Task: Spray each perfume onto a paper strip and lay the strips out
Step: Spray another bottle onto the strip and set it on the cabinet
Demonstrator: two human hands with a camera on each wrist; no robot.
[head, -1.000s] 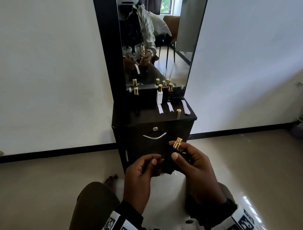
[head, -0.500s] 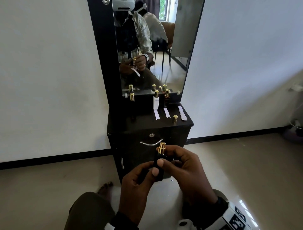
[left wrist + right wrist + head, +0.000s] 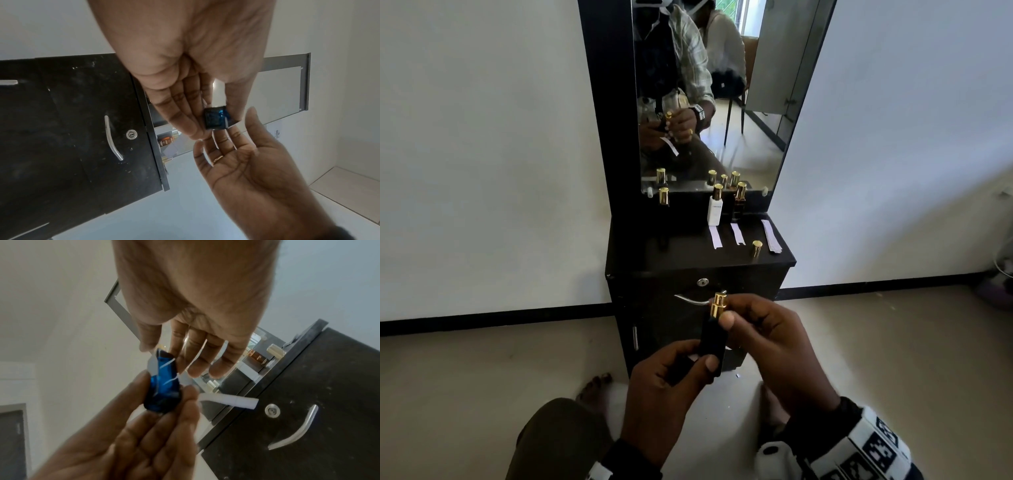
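Observation:
A dark blue perfume bottle (image 3: 711, 337) with a bare gold sprayer (image 3: 718, 303) stands upright in front of the dresser drawer, held by both hands. My left hand (image 3: 698, 356) grips its lower part, thumb on the front. My right hand (image 3: 732, 310) pinches the neck just under the sprayer. A white paper strip (image 3: 228, 400) sticks out sideways from my left fingers beside the bottle (image 3: 162, 382). The bottle's square base (image 3: 216, 119) shows between the fingertips of both hands. Two strips (image 3: 715, 237) (image 3: 737, 234) lie on the dresser top (image 3: 688, 253).
A white bottle (image 3: 715, 207), an amber one (image 3: 738, 205) and a black one (image 3: 663, 219) stand below the mirror (image 3: 750, 137). A loose gold cap (image 3: 756, 248) and a stack of blank strips (image 3: 771, 236) sit at the right. My knee (image 3: 558, 442) is at the bottom left.
The bottle has gone from leaning right to upright and sits a little higher. My left thumb has come onto its lower front. The head view has tipped downward.

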